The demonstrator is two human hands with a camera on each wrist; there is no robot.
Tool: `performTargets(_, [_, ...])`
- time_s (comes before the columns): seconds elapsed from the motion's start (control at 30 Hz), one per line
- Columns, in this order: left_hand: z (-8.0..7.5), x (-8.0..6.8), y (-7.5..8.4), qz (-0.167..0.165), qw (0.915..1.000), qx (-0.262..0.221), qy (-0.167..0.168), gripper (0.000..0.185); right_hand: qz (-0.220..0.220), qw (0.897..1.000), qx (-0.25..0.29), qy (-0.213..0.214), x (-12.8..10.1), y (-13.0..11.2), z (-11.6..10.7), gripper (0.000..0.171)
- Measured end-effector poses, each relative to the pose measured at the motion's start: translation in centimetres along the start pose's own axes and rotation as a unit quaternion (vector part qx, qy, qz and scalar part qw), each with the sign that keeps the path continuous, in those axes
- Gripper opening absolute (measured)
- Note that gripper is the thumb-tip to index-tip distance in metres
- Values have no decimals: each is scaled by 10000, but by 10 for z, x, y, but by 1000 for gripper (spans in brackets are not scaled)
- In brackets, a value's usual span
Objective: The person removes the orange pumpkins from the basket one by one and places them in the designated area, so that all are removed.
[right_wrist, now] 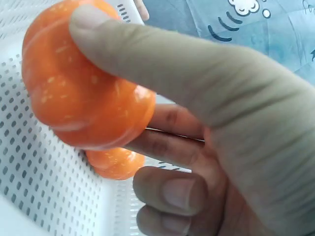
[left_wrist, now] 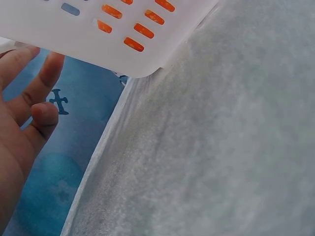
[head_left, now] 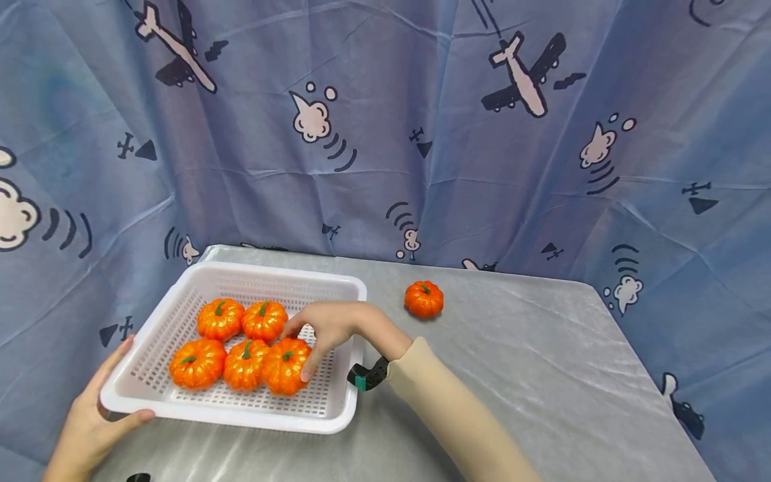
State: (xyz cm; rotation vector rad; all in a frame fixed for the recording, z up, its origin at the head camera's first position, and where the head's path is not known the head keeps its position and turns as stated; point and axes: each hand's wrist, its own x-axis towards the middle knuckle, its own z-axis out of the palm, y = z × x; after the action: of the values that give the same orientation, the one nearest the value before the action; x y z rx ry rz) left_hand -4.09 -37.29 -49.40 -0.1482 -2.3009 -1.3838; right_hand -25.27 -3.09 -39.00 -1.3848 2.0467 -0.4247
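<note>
From the head view, a white slotted tray [head_left: 181, 304] sits at the near left corner of a grey-covered table [head_left: 512, 361], and five orange pumpkins lie in it in two rows, two behind and three in front, packed so they touch. The right hand [head_left: 328, 328] reaches over the tray's right rim and its fingers and thumb curl round the front-right pumpkin [head_left: 283, 368], which rests against its neighbour, so the grip looks like a placing or lifting hold at the end of the row. The left hand [head_left: 90, 422] clasps the tray's near left corner, thumb on the rim and fingers along the side wall, seemingly to steady it. A sixth pumpkin [head_left: 423, 298] sits alone on the table, well apart to the right of the tray. In the left wrist view the tray's corner overhangs the table edge, the fingers [left_wrist: 29, 83] lie nearly straight just beside its underside, and orange shows through the slots. In the right wrist view the thumb [right_wrist: 147, 54] presses across the top of the pumpkin and the fingers close beneath it, with another pumpkin just behind
</note>
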Motion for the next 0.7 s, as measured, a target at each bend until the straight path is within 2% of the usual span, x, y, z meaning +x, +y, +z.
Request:
performTargets(0.2, [0, -1, 1, -25, 10000, -57, -30, 122, -94, 9994, -126, 307, -12, -1, -2, 75])
performTargets(0.4, [0, -1, 2, -49, 10000, 51, -36, 123, -89, 9964, -157, 824, -30, -1, -3, 71])
performTargets(0.57, [0, -1, 1, -100, 9999, 71, -37, 124, -71, 9899, -125, 1411, -44, -4, 2, 70])
performTargets(0.7, [-1, -1, 0, -93, 9999, 44, -41, 124, 26, 9809, -26, 1943, -54, -5, 12, 71])
